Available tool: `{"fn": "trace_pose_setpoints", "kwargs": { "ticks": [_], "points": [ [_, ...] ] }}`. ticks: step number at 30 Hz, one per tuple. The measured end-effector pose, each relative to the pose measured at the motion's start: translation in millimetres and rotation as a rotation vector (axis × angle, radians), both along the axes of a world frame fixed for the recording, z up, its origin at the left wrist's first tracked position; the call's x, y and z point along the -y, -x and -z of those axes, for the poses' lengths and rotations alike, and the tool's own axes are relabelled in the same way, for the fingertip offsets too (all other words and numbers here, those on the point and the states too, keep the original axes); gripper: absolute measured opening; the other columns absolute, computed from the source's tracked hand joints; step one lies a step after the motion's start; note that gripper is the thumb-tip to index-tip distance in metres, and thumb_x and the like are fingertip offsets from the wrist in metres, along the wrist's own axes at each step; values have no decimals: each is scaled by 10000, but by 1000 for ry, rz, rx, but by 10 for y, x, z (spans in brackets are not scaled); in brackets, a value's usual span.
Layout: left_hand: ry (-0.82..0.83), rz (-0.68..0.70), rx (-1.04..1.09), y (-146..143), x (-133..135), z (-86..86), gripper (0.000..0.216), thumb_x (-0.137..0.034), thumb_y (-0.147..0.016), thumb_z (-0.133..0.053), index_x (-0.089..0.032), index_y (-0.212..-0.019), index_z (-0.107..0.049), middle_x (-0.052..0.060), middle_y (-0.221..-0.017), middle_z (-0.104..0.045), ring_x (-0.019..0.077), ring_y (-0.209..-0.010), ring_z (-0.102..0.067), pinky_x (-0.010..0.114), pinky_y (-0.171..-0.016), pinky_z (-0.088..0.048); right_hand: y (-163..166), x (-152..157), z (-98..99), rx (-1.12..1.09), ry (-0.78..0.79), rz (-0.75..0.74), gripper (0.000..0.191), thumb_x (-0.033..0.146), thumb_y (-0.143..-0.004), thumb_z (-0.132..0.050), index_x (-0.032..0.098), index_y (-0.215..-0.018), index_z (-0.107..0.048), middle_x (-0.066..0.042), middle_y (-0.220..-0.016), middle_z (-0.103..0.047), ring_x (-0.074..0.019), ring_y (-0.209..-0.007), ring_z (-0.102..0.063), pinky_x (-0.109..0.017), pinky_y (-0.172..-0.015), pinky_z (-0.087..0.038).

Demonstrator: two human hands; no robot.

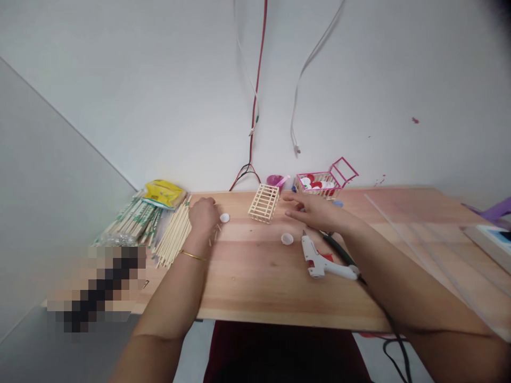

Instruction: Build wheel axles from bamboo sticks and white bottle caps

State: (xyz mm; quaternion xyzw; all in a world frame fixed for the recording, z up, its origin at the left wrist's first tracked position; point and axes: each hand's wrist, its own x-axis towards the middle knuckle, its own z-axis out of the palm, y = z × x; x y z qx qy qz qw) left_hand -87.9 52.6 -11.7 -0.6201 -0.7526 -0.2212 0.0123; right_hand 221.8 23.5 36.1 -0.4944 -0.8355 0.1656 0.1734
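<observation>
My left hand (203, 216) rests knuckles-up on the wooden table (255, 282), fingers curled beside a pile of thin wooden sticks (172, 236); a few short stick pieces show under it. A white bottle cap (224, 217) lies just right of it. My right hand (315, 210) reaches forward with fingers stretched out flat, holding nothing, just right of a small cage built of sticks (264, 202). Another white cap (287, 239) and a white glue gun (323, 261) lie near my right wrist.
Wrapped chopstick packs (131, 222) and a yellow packet (164, 192) sit at the back left. A pink stick basket (325, 180) with caps and a pink cup (275, 181) stand by the wall. Cables hang down the wall. A clear sheet (439, 250) lies at right.
</observation>
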Motion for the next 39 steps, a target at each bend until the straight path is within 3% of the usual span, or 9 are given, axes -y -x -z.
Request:
{"fn": "trace_pose_setpoints", "kwargs": {
  "ticks": [4, 7, 16, 21, 26, 29, 31, 34, 39],
  "points": [
    [159, -173, -121, 123, 16, -33, 233, -171, -744, -532, -80, -885, -694, 253, -974, -668, 388, -975, -620, 477, -781, -459, -72, 79, -131, -3, -91, 25, 428, 347, -851, -547, 170, -1241, -569, -109, -1117, -661, -228, -898, -638, -355, -789, -488],
    [254, -263, -152, 162, 42, -39, 232, -186, -740, -549, -96, -897, -695, 239, -988, -679, 374, -962, -636, 459, -756, -476, -124, 125, -199, -43, -133, 4, 404, 350, -850, -546, 176, -1213, -575, -105, -1126, -653, -227, -929, -628, -340, -783, -484],
    [355, -298, -148, 173, 74, -24, 263, -188, -748, -549, -104, -960, -679, 225, -1047, -676, 333, -981, -647, 389, -719, -505, -167, 153, -241, -44, -148, 2, 370, 346, -852, -544, 202, -1190, -584, -96, -1137, -647, -233, -933, -620, -350, -780, -481],
    [306, -291, -118, 210, 52, -9, 281, -289, -772, -541, -95, -921, -680, 239, -1009, -679, 361, -950, -648, 409, -702, -499, -186, 112, -188, -19, -143, 28, 404, 367, -850, -541, 196, -1213, -586, -100, -1147, -651, -244, -948, -619, -363, -788, -480],
    [89, -316, -119, 185, 68, -85, 343, -321, -845, -414, -99, -975, -641, 218, -966, -674, 345, -930, -638, 400, -704, -476, -189, 101, -178, -5, -134, 35, 412, 371, -856, -530, 207, -1231, -582, -90, -1144, -656, -238, -951, -622, -350, -776, -482],
    [-192, -205, 12, 146, 50, -112, 301, -271, -836, -405, -126, -985, -622, 160, -900, -670, 292, -882, -626, 370, -725, -459, -188, 85, -168, 1, -156, 39, 404, 370, -858, -531, 200, -1219, -589, -94, -1145, -658, -236, -951, -624, -335, -764, -480],
    [-304, -40, 296, 98, 29, -95, 241, -257, -799, -453, -149, -934, -620, 107, -833, -653, 244, -836, -605, 326, -716, -449, -185, 67, -150, 10, -160, 36, 399, 365, -864, -523, 204, -1223, -588, -90, -1149, -659, -233, -945, -629, -329, -759, -479],
    [-211, 152, 744, -35, 17, -27, 156, -286, -760, -507, -165, -808, -593, 36, -689, -590, 168, -657, -552, 253, -582, -417, -180, 23, -99, 26, -163, 43, 394, 368, -863, -522, 200, -1211, -598, -88, -1140, -669, -236, -937, -636, -330, -756, -480],
    [-9, 300, 981, -323, 88, 59, 231, -403, -783, -486, -181, -831, -528, -44, -543, -480, 72, -369, -320, 194, -383, -242, -178, -64, 6, 49, -142, 31, 379, 373, -844, -546, 221, -1187, -607, -70, -1148, -675, -233, -940, -646, -331, -764, -487]
  ]
}}
